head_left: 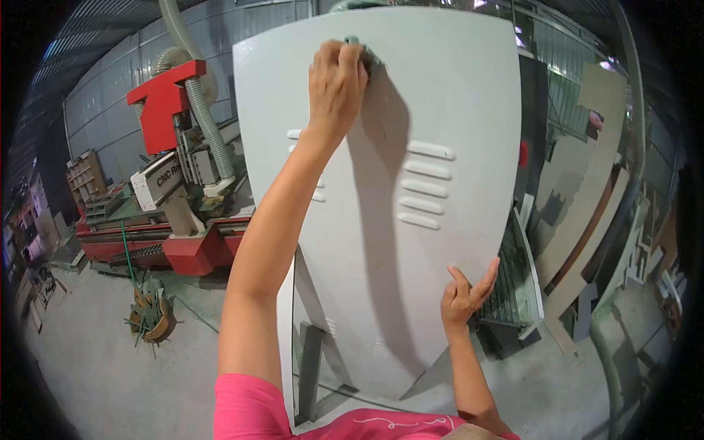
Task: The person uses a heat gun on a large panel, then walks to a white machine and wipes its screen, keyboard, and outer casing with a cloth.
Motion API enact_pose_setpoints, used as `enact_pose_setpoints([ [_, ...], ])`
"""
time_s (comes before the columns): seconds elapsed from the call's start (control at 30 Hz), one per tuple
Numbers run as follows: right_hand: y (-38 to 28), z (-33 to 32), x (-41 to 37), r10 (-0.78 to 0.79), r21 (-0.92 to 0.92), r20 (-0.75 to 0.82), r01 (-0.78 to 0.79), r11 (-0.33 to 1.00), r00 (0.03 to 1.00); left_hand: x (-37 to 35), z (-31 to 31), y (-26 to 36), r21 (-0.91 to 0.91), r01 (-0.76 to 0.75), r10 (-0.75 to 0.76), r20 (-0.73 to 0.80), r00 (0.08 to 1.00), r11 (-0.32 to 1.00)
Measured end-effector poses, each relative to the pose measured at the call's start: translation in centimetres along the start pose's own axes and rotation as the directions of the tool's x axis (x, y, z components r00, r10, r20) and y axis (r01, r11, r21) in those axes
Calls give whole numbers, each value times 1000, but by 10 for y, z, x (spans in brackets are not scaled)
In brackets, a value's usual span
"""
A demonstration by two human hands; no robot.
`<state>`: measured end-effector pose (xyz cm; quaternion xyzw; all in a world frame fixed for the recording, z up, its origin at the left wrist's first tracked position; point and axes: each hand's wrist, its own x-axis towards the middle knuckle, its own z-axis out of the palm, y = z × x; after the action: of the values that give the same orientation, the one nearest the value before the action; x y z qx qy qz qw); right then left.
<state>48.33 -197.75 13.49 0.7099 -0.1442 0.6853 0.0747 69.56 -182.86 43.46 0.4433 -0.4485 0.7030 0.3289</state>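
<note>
A large white metal panel (462,88) stands upright in front of me, with raised louver slots (427,171) on both sides. My left hand (336,88) reaches high onto its upper part, with its fingers closed round a small grey-green piece (352,39) pressed to the surface. Most of that piece is hidden by the fingers, so its kind does not show. Low at the panel's right edge is my right hand (463,299), some fingers stretched apart and others bent. It appears to rest against the panel and holds nothing visible.
A red and white CNC router (165,176) with hoses stands at the left. On the floor, a basket of scraps (152,319) sits before it. Boards and offcuts (579,191) lean at the right. A grey post (309,367) is near the panel's lower left.
</note>
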Motion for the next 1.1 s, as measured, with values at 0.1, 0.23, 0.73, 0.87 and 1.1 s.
enact_pose_setpoints([
  [0.1, -2, -1, 1, -5, -1, -1, 5, 1000, 1000, 30, 4, -13, 44, 107, -104, -60, 993, 993],
  [0.23, 0, -1, -2, -9, -11, 10, 9, 1000, 1000, 2, 10, 9, 22, 111, -108, -96, 989, 994],
  [0.73, -2, 0, -3, -95, -65, 31, 97, 993, 995, 25, -2, -44, 113, 110, -103, -69, 992, 987],
  [0.87, 2, 6, -7, -99, -75, 19, 101, 992, 995, 36, 8, -56, 120, 154, -136, -146, 980, 981],
  [1.1, 0, 4, -6, -101, -81, 24, 102, 991, 995, -89, -22, 34, 77, 156, -160, 41, 986, 985],
])
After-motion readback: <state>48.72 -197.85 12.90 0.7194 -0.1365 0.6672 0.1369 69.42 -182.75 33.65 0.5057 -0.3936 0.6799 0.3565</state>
